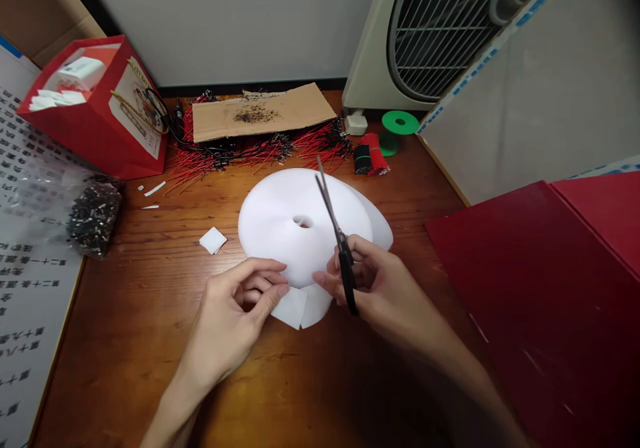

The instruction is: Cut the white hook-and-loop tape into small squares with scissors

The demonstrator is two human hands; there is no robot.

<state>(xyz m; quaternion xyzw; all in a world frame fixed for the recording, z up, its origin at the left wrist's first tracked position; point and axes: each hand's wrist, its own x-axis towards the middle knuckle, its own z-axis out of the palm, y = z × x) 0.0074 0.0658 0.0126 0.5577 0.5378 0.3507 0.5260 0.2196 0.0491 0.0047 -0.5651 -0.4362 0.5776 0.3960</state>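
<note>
A large roll of white tape (270,215), wound in a flat disc with a small hole at its middle, lies on the wooden table. At its near edge, my left hand (235,308) pinches a white tape piece (290,307) between thumb and fingers. A notch shows where this piece meets the white strip (315,303) to its right; whether they are joined I cannot tell. My right hand (373,278) holds black-handled scissors (346,265), blades pointing up and away over the roll, slightly apart. Left of the roll lies a small stack of white squares (213,240).
Behind the roll, cardboard (265,113) rests on bundles of red wires (200,161). Green spools (400,123) and a heater-like grilled unit (445,35) stand back right. Leftward are a red paper bag (100,121) and a bag of black parts (95,215). A dark red box (525,288) borders the right.
</note>
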